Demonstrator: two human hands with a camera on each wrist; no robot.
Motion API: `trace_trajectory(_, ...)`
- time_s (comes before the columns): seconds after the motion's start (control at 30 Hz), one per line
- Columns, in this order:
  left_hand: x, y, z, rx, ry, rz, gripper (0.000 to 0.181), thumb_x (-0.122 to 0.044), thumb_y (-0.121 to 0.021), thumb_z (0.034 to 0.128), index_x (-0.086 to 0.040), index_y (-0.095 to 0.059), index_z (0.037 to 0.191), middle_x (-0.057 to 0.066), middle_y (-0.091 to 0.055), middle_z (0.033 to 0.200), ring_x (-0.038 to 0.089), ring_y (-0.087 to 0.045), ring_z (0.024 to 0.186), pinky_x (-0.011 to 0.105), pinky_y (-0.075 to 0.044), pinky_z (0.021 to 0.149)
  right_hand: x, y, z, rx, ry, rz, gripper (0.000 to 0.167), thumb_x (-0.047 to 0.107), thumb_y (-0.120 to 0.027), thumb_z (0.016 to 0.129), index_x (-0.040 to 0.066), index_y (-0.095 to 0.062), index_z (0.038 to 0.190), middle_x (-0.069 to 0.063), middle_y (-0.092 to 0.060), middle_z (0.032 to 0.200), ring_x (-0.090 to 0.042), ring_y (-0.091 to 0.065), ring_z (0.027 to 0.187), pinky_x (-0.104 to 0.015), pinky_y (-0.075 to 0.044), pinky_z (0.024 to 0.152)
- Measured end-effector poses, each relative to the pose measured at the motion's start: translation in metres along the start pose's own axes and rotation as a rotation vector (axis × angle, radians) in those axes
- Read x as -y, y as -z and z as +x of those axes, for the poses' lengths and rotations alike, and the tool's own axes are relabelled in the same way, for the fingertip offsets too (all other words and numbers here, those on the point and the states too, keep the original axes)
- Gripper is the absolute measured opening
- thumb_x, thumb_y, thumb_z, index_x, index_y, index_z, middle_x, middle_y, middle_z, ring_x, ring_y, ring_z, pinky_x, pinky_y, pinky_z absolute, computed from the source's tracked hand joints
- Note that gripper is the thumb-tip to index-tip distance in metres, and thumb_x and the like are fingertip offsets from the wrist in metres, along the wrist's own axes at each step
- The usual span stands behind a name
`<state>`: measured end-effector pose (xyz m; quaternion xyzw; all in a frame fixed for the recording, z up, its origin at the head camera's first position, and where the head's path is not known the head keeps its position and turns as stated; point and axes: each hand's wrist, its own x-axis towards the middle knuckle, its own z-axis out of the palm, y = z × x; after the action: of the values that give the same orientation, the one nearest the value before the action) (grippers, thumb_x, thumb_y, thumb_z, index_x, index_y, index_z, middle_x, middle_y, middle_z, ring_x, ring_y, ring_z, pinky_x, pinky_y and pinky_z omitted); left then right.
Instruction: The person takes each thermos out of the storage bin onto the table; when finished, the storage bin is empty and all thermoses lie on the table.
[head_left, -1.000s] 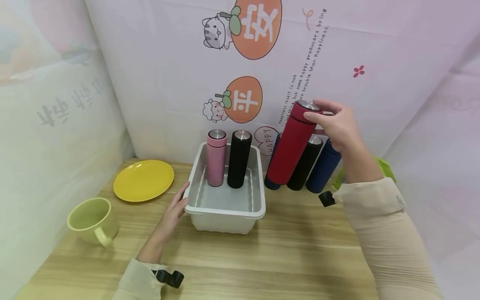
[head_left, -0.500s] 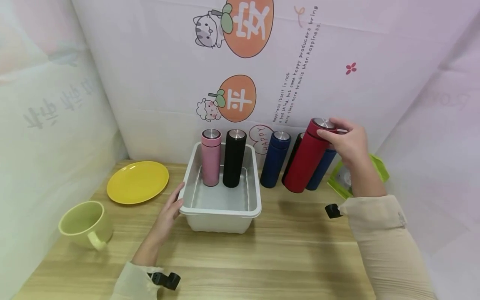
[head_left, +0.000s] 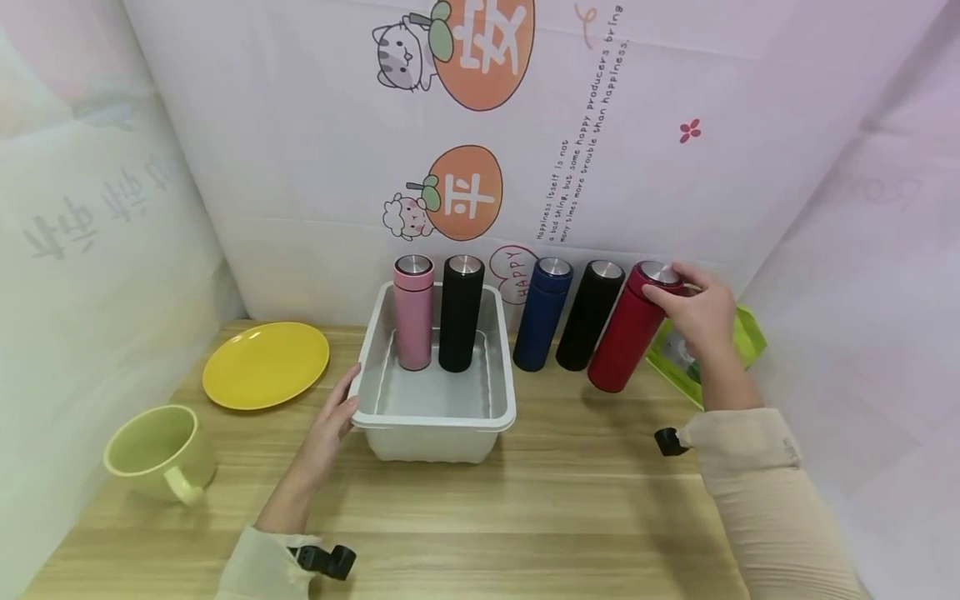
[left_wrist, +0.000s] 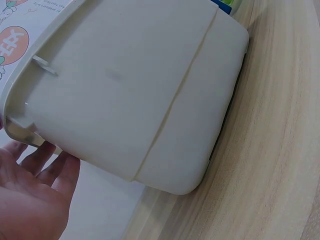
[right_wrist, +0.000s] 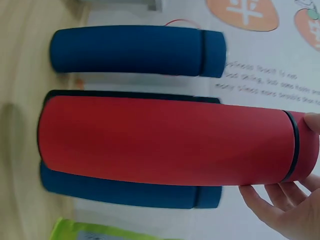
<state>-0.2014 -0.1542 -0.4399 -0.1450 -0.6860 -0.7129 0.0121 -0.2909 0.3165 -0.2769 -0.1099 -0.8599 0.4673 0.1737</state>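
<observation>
My right hand [head_left: 701, 312] grips a red thermos flask [head_left: 630, 337] round its lid, below the silver top. The flask is upright, its base at or just above the table; I cannot tell which. To its left stand a black flask [head_left: 591, 317] and a blue flask [head_left: 543, 317]. Another blue flask [right_wrist: 130, 192] shows behind the red one in the right wrist view. My left hand [head_left: 326, 429] holds the left rim of a white plastic bin [head_left: 431, 442], fingers against its outside. Inside the bin stand a pink flask [head_left: 414, 321] and a black flask [head_left: 460, 321].
A yellow plate [head_left: 266, 365] lies left of the bin, with a light green mug [head_left: 161, 454] nearer me. Behind my right wrist is a bright green tray [head_left: 750, 337], partly hidden. A printed white cloth [head_left: 300, 167] hangs along the back.
My right hand has moved right and down with the red flask, uncovering the left blue flask and the black one beside it. My left hand stays on the bin. The view has shifted slightly.
</observation>
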Motion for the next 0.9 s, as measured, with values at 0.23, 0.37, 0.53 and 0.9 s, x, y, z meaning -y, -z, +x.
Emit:
trace_trajectory(0.23,-0.001,0.000,0.000,-0.002,0.007,-0.008,0.053,-0.022,-0.027,0.1075,-0.007,-0.012,0.157,0.014,-0.004,0.161,0.031,-0.007,0.144,0.060,-0.011,0.110,-0.024,-0.002,0.003,-0.091,-0.032,-0.021,0.074,0.042,-0.076,0.083,0.017,-0.047,0.147,-0.009,-0.050,0.142,-0.025,-0.049,0.121,-0.028,-0.047,0.090)
trace_trajectory(0.37,0.000,0.000,0.000,-0.003,0.001,-0.009,0.053,-0.021,-0.027,0.1075,-0.006,-0.012,0.156,0.014,-0.004,0.161,0.031,-0.007,0.144,0.060,-0.012,0.110,-0.039,-0.004,0.006,-0.127,-0.057,-0.042,0.073,0.041,-0.076,0.082,0.017,-0.049,0.145,-0.009,-0.051,0.141,-0.024,-0.050,0.119,-0.027,-0.047,0.089)
trace_trajectory(0.53,-0.001,0.000,0.000,-0.004,0.004,-0.009,0.053,-0.021,-0.027,0.1074,-0.005,-0.012,0.156,0.014,-0.005,0.161,0.032,-0.008,0.144,0.060,-0.012,0.110,-0.053,-0.006,0.009,-0.167,-0.065,-0.047,0.071,0.040,-0.076,0.082,0.017,-0.052,0.144,-0.008,-0.053,0.139,-0.022,-0.051,0.115,-0.026,-0.046,0.087)
trace_trajectory(0.9,-0.002,0.000,0.000,-0.008,0.022,-0.009,0.053,-0.020,-0.027,0.1073,-0.006,-0.013,0.156,0.013,-0.004,0.161,0.031,-0.008,0.144,0.058,-0.012,0.111,-0.067,-0.008,0.013,-0.177,-0.078,-0.051,0.072,0.042,-0.077,0.081,0.018,-0.052,0.143,-0.006,-0.053,0.140,-0.022,-0.052,0.115,-0.020,-0.043,0.077)
